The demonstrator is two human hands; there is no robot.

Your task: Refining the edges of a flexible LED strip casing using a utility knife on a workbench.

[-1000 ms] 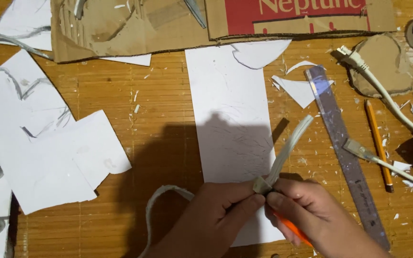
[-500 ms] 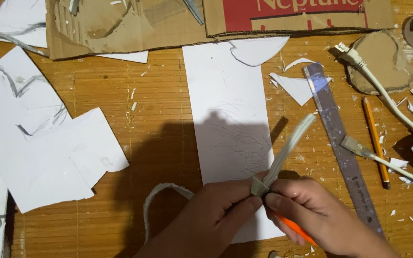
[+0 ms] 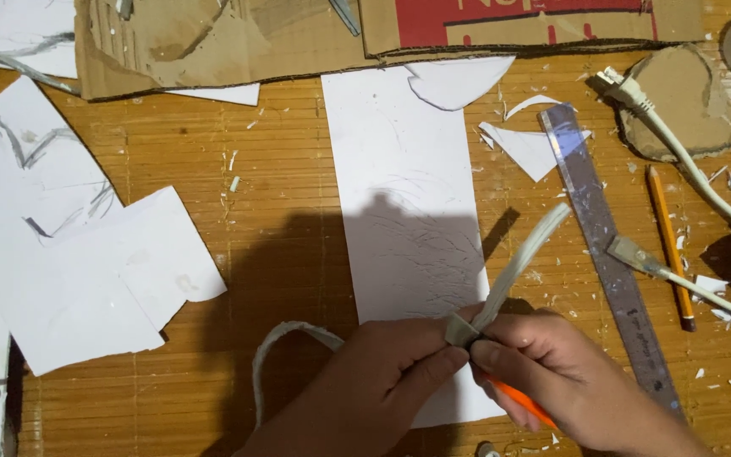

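My left hand [image 3: 382, 381] pinches a long curved strip of white foam board [image 3: 513, 271] near its middle; one end sticks up to the right, the other loops down left as a curl [image 3: 277, 347]. My right hand [image 3: 568, 381] holds an orange-handled cutter [image 3: 522, 402] and presses against the strip where my left fingers grip it. Both hands hover over the lower end of a tall white board sheet [image 3: 403, 195] lying on the wooden surface [image 3: 281, 254].
A metal ruler [image 3: 607, 245] and a pencil [image 3: 668, 241] lie to the right, with a white cable [image 3: 678, 152] and a round cardboard piece [image 3: 678, 101]. Cardboard [image 3: 239, 38] spans the top edge. White board offcuts [image 3: 86, 271] cover the left side. Small shavings are scattered about.
The hands and strip have stayed almost in place; the view has shifted slightly and the strip's free end has tilted a little.
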